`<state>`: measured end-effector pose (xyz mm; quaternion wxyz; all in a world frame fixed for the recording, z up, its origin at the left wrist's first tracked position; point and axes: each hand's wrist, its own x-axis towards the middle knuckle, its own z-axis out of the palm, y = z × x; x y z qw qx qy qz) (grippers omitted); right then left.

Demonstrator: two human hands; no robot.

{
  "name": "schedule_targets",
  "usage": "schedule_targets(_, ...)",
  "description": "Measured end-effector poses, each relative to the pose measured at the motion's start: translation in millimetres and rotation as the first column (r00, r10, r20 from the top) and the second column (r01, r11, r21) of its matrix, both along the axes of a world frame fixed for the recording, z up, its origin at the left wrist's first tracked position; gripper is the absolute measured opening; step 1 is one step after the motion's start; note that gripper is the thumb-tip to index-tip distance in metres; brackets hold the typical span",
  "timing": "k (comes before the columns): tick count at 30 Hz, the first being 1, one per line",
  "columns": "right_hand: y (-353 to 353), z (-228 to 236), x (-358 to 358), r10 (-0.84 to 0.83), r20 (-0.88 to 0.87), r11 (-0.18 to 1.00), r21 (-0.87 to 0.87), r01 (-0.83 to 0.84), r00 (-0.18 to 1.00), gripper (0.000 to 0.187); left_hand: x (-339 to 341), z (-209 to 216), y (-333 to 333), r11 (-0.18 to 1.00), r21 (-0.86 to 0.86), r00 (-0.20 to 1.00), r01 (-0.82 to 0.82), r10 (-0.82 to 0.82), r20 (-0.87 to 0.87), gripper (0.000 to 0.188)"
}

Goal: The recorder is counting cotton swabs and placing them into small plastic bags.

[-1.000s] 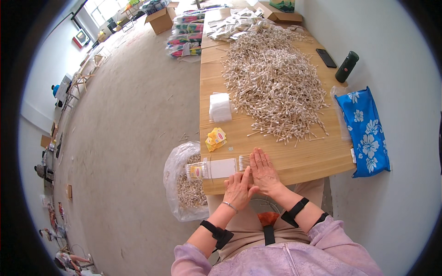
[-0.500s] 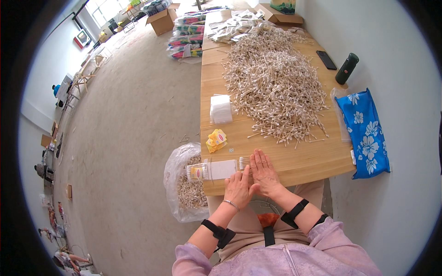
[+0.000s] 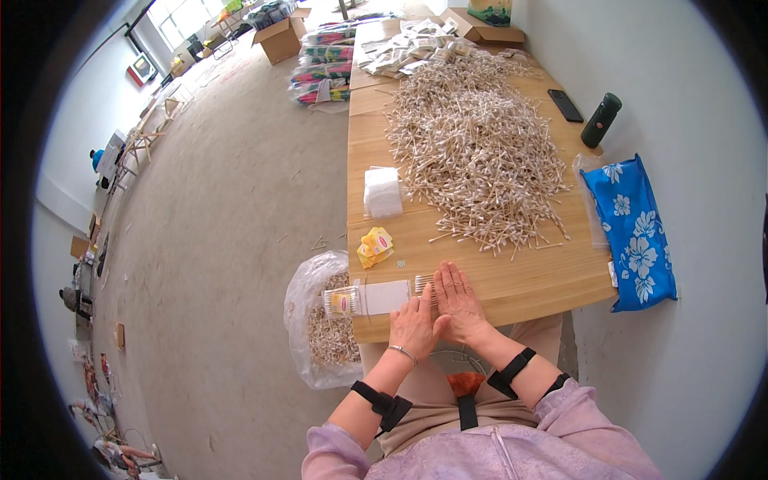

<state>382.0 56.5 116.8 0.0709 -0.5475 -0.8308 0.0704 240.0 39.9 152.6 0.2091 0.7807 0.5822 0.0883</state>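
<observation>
Flat on the wooden table near its front edge lies my right hand [image 3: 458,304], fingers stretched out close together. Its inner side borders a small row of cotton swabs [image 3: 422,283], partly covered by my hands. From the left, my left hand [image 3: 414,324] rests against the lower part of that row with its index finger extended and its thumb by the right palm. Beside it a white rectangular piece [image 3: 388,298] adjoins a clear packet of swabs with a yellow card [image 3: 342,302] at the table's left edge. Neither hand is lifting anything.
A large heap of swabs [image 3: 480,152] covers the table's middle. Left of it lie clear bags [image 3: 383,192] and yellow cards [image 3: 374,246]. A phone [image 3: 566,106], dark green flask [image 3: 602,120] and blue flowered pouch [image 3: 636,232] line the right side. A plastic sack [image 3: 304,352] of swabs stands below left.
Both hands hold almost the same place and pose beside the swab row. The whole view has shifted very slightly.
</observation>
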Motion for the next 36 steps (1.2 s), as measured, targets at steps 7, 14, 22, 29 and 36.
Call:
schedule_targets(7,0,-4,0,-0.004,-0.035,0.998,0.057,0.006,0.999,0.083,-1,-4,2,0.999,0.037,0.999,0.036,-0.035,-0.042,0.068)
schedule_targets(14,-1,-4,0,-0.009,-0.068,0.999,0.046,0.012,0.998,0.079,1,1,7,1.0,-0.021,0.999,-0.016,0.017,0.031,0.063)
schedule_targets(22,-1,-3,-1,-0.017,-0.132,0.998,0.058,0.024,0.991,0.081,-1,0,15,0.994,-0.106,0.998,-0.012,0.019,0.058,0.052)
schedule_targets(29,-1,-2,0,-0.011,-0.084,0.999,0.042,0.015,0.996,0.095,-2,-6,17,0.997,-0.077,0.997,-0.01,0.016,0.081,0.052)
schedule_targets(36,-1,3,2,-0.007,-0.094,1.0,0.015,0.009,0.996,0.095,3,-3,27,0.992,-0.109,0.992,-0.062,0.073,0.104,0.057)
